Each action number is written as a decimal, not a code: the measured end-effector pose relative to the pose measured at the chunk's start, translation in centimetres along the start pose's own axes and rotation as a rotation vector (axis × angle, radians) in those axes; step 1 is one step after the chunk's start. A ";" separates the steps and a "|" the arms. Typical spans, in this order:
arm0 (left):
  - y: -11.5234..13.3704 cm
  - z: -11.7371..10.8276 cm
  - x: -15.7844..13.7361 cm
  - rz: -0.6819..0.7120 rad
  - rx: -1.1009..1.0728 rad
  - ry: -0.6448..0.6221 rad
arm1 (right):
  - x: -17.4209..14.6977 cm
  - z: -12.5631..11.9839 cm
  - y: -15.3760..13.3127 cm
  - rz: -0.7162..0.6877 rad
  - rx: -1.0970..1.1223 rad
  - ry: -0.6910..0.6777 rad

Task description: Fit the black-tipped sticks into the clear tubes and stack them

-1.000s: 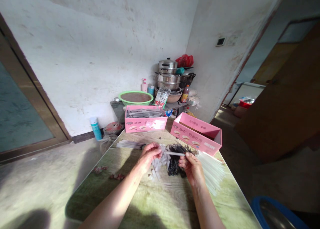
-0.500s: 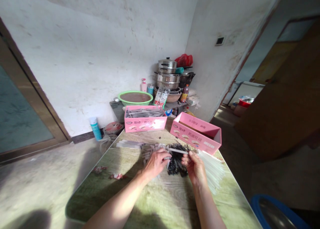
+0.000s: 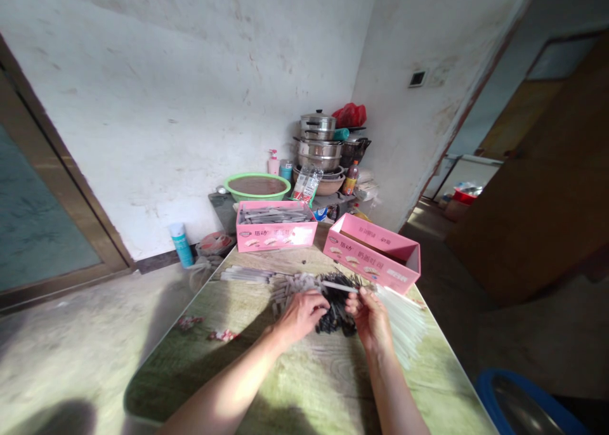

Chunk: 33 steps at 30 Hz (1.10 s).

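My right hand (image 3: 370,316) pinches a slim whitish tube (image 3: 339,286) between thumb and fingertips, its free end pointing left. Under that tube lies a heap of thin black pieces (image 3: 335,321), too small to make out one by one. At the heap's left edge my left hand (image 3: 303,314) bends its fingers together; what is in them, if anything, is hidden. Behind the left hand is a pile of short greyish-white pieces (image 3: 285,289). Many long translucent tubes (image 3: 404,324) lie side by side to the right of my right hand.
A pink box (image 3: 276,235) full of greyish tubes stands at the table's far edge. Right of it is a second pink box (image 3: 373,257). More whitish tubes (image 3: 245,274) lie at left. Behind are a green basin (image 3: 257,196) and stacked steel pots (image 3: 320,149).
My left hand has shifted slightly right and down, onto the edge of the black heap. The right hand keeps the tube in nearly the same place.
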State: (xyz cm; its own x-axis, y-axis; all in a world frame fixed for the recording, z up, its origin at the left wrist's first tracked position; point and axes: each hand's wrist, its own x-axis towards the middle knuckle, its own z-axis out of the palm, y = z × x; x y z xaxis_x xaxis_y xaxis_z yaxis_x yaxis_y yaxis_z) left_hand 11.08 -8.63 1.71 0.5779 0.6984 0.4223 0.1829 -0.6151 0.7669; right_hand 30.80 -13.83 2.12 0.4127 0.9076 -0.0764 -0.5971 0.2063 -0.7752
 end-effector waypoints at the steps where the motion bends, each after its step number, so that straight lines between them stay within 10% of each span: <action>1: 0.0 -0.3 0.1 -0.053 -0.075 0.057 | 0.0 0.0 0.0 0.003 -0.001 -0.002; 15: -0.7 -2.3 0.5 -0.427 -0.885 0.340 | -0.4 0.4 0.1 0.001 -0.027 -0.018; 33: -0.5 -1.7 0.7 -0.382 -0.877 0.338 | -0.5 0.9 0.3 -0.014 -0.102 -0.036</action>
State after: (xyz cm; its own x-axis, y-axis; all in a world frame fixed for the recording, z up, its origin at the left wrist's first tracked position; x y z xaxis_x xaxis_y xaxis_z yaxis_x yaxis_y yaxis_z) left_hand 10.02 -7.20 2.47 0.3232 0.9425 0.0852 -0.4187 0.0617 0.9060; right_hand 29.77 -13.91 2.55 0.3947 0.9178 -0.0440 -0.5176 0.1825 -0.8359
